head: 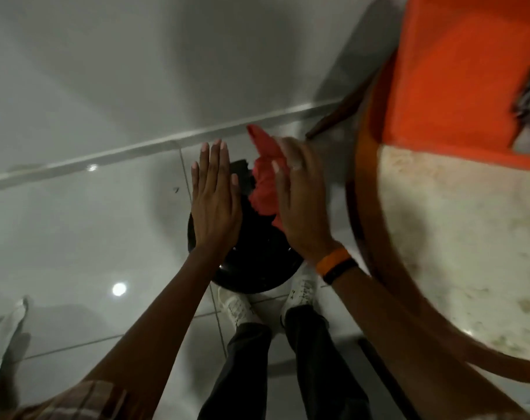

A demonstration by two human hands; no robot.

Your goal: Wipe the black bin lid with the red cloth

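Note:
A round black bin lid (254, 268) sits on its bin on the floor just ahead of my feet, mostly covered by my hands. My left hand (213, 201) is held flat above the lid's left side, fingers straight and together, holding nothing. To its right, my right hand (300, 201) is blurred and grips the crumpled red cloth (265, 177), which bunches out from under the palm above the lid's far right side. Whether the cloth touches the lid is hidden. An orange and black band circles my right wrist.
A round table (457, 237) with a wooden rim and speckled top fills the right side, very close to my right arm. An orange mat (457, 71) lies on it. White wall and glossy tiled floor (76, 237) lie to the left. My white shoes (239, 307) stand behind the bin.

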